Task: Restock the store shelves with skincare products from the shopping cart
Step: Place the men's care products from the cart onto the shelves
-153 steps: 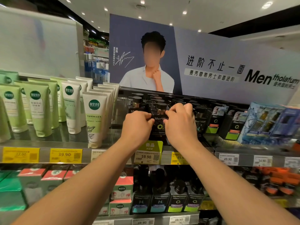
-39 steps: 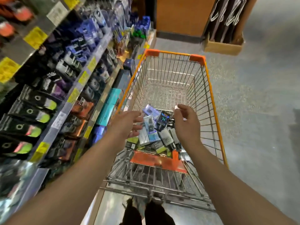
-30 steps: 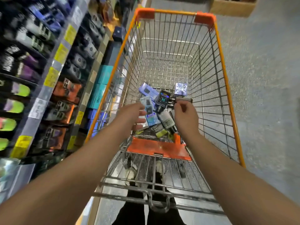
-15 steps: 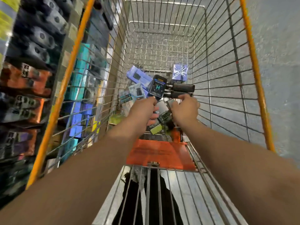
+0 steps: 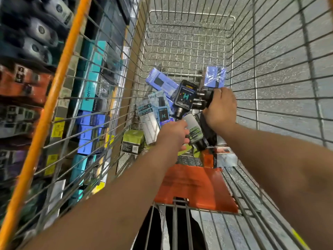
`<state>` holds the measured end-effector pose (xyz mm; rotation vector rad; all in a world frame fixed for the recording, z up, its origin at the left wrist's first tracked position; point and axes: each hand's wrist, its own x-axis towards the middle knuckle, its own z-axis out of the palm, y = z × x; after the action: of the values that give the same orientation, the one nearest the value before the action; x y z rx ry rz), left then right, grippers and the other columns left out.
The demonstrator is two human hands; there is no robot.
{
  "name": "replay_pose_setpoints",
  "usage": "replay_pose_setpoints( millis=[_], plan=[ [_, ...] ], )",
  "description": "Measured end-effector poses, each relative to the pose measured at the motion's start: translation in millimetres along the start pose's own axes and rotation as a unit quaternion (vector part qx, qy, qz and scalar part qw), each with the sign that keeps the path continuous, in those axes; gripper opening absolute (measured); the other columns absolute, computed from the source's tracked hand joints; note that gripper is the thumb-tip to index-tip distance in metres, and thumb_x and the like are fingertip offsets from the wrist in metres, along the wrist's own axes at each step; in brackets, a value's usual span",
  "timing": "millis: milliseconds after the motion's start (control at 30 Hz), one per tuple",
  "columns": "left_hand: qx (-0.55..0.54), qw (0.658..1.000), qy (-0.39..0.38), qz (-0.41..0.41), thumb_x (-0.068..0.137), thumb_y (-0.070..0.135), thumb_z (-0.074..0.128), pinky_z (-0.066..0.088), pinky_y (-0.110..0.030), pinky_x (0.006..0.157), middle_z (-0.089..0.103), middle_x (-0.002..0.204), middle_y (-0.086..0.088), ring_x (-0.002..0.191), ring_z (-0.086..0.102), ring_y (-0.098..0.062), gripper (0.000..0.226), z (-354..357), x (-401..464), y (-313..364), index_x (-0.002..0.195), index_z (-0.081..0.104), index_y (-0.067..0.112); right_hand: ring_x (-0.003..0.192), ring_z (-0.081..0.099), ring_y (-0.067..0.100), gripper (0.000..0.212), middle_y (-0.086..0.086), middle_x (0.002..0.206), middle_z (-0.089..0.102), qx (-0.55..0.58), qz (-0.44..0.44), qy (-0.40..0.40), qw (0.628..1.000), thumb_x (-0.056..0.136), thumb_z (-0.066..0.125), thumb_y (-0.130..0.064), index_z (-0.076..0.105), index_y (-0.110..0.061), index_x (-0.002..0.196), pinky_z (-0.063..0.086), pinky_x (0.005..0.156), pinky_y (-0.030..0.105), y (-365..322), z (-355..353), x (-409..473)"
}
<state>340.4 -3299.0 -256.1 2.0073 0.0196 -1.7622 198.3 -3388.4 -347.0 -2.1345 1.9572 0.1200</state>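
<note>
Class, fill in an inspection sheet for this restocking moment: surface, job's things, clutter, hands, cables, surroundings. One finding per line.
Surface: wire shopping cart, orange rim; its far half shows bare mesh.
Job's things: boxed and bottled skincare heaped at the near end, among them a black bottle marked H, a purple box and a green box.
Clutter: orange seat flap lies flat below the heap.
Hands: left hand reaches into the heap beside a grey-labelled bottle, grip unclear; right hand grips dark bottle caps.
Cables: nothing seen.
Surroundings: stocked store shelves on the left, speckled floor on the right.
</note>
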Motion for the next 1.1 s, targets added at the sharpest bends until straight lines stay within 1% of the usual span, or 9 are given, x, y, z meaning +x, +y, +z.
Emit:
replay_pose_setpoints(
  millis=[100,233,433,500,567,733,800,867,1100],
  plan=[
    [0.015,1.000,0.001,0.017,0.098,0.030,0.058,0.039,-0.024,0.051,0.061,0.081,0.001,0.059,0.051,-0.017,0.014,-1,7,-8,0.093,0.064,0.018,0.111,0.049,0.043,0.056,0.024,0.120,0.054,-0.017,-0.035,0.017,0.999,0.075,0.072,-0.007,0.058,-0.005,0.129,0.042,0.094,0.047,0,3,-4],
    [0.024,0.999,0.009,0.031,0.099,0.030,0.061,0.050,-0.031,0.067,0.070,0.092,0.000,0.072,0.060,-0.020,0.019,-4,9,-9,0.108,0.068,0.016,0.122,0.041,0.043,0.049,0.021,0.133,0.048,-0.044,-0.071,-0.023,0.996,0.087,0.064,-0.008,0.060,-0.018,0.135,0.035,0.104,0.050,-2,8,-10],
    [0.025,0.999,-0.013,0.044,0.090,0.031,0.060,0.043,-0.029,0.060,0.062,0.074,0.005,0.057,0.052,-0.015,0.024,-5,13,-17,0.107,0.066,0.016,0.128,0.038,0.042,0.061,0.020,0.140,0.040,-0.132,-0.094,-0.073,0.984,0.097,0.056,-0.013,0.039,-0.025,0.154,0.034,0.107,0.053,1,10,-9],
    [0.024,0.999,-0.013,0.040,0.092,0.029,0.060,0.042,-0.029,0.060,0.061,0.071,0.005,0.056,0.050,-0.016,0.020,-5,14,-19,0.108,0.064,0.017,0.131,0.039,0.041,0.067,0.020,0.141,0.040,-0.172,-0.102,-0.083,0.976,0.095,0.059,-0.015,0.032,-0.024,0.156,0.033,0.111,0.056,5,11,-8],
    [0.032,0.999,-0.008,0.039,0.095,0.027,0.059,0.044,-0.032,0.062,0.062,0.074,0.004,0.058,0.051,-0.016,0.020,-5,15,-19,0.111,0.065,0.016,0.130,0.043,0.039,0.059,0.019,0.138,0.044,-0.174,-0.102,-0.081,0.976,0.097,0.056,-0.014,0.036,-0.021,0.152,0.036,0.111,0.055,9,13,-8],
    [0.032,0.999,-0.008,0.036,0.091,0.027,0.059,0.042,-0.029,0.058,0.060,0.075,0.003,0.057,0.050,-0.016,0.023,-7,10,-17,0.108,0.067,0.015,0.120,0.049,0.037,0.030,0.018,0.126,0.050,-0.134,-0.055,-0.059,0.988,0.097,0.046,-0.004,0.053,-0.007,0.127,0.042,0.101,0.051,1,10,-2],
    [0.040,0.999,-0.010,0.034,0.088,0.029,0.061,0.046,-0.031,0.062,0.064,0.078,0.003,0.061,0.053,-0.018,0.028,-7,6,-14,0.110,0.068,0.013,0.121,0.048,0.037,0.031,0.018,0.127,0.050,-0.108,-0.035,-0.066,0.991,0.096,0.049,-0.003,0.053,-0.006,0.126,0.043,0.100,0.050,-1,6,-2],
    [0.065,0.997,-0.012,0.037,0.097,0.025,0.060,0.049,-0.036,0.070,0.067,0.088,0.000,0.070,0.057,-0.021,0.013,-4,-2,-9,0.102,0.067,0.016,0.120,0.048,0.038,0.033,0.019,0.127,0.049,-0.071,-0.018,-0.068,0.995,0.092,0.056,-0.002,0.054,-0.005,0.126,0.045,0.097,0.050,-2,2,-6],
    [0.077,0.996,-0.020,0.026,0.099,0.021,0.056,0.034,-0.025,0.053,0.059,0.076,0.002,0.051,0.046,-0.015,0.013,-2,-47,15,0.087,0.058,0.016,0.122,0.047,0.038,0.044,0.021,0.132,0.050,0.125,0.076,-0.016,0.989,0.085,0.068,-0.003,0.053,-0.001,0.127,0.041,0.102,0.045,-14,-32,-28]
  ],
)
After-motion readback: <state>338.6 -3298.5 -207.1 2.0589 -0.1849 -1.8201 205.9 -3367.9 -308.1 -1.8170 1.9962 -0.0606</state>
